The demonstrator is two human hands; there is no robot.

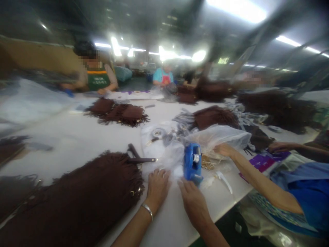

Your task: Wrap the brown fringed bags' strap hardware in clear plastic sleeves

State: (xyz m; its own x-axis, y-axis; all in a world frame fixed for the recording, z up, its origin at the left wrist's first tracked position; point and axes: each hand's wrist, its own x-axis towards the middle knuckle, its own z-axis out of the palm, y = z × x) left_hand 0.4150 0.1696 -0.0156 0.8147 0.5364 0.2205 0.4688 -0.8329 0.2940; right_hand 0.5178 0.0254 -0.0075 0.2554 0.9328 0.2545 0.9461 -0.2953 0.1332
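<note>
My left hand [157, 190], with a silver bracelet at the wrist, has its fingers curled down at the near edge of a thin, clear plastic bag [172, 155]. To its right, my right hand [194, 202] points inward, its fingertips blurred, just in front of a blue tape dispenser [190, 161]. Whether those fingertips pinch anything cannot be made out. Left of my hands lies a large pile of dark brown fringed fabric pieces [84, 192] with small gold metal parts. Dark straps [141, 160] with a metal stud stick out from the pile's far end.
At right, a co-worker's hand [224, 150] touches crumpled clear plastic [218, 135]. A white curved tool [225, 181] lies near the table edge. More brown fringed pieces [120, 113] lie across the white table [164, 219]. Another person [97, 79] in a green apron works opposite.
</note>
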